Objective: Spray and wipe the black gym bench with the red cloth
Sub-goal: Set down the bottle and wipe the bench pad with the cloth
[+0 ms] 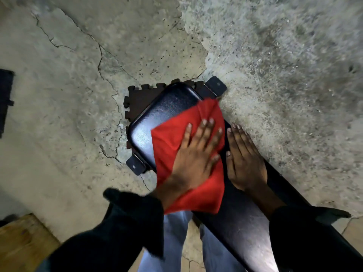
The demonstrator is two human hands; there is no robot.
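The black gym bench [167, 110] runs from the centre of the head view down to the lower right, its padded top glossy. A red cloth [170, 142] lies spread over the pad near the far end. My left hand [196, 154] presses flat on the cloth with fingers spread. Just right of the cloth, my right hand [245, 160] rests palm-down on the bare pad and holds nothing. No spray bottle is in view.
A dark interlocking foam mat [137, 99] lies under the bench's far end, with the bench's feet [216, 86] sticking out. Cracked concrete floor [78, 75] surrounds it. Another dark mat [5, 99] is at the left edge, a wooden board [21, 244] at the lower left.
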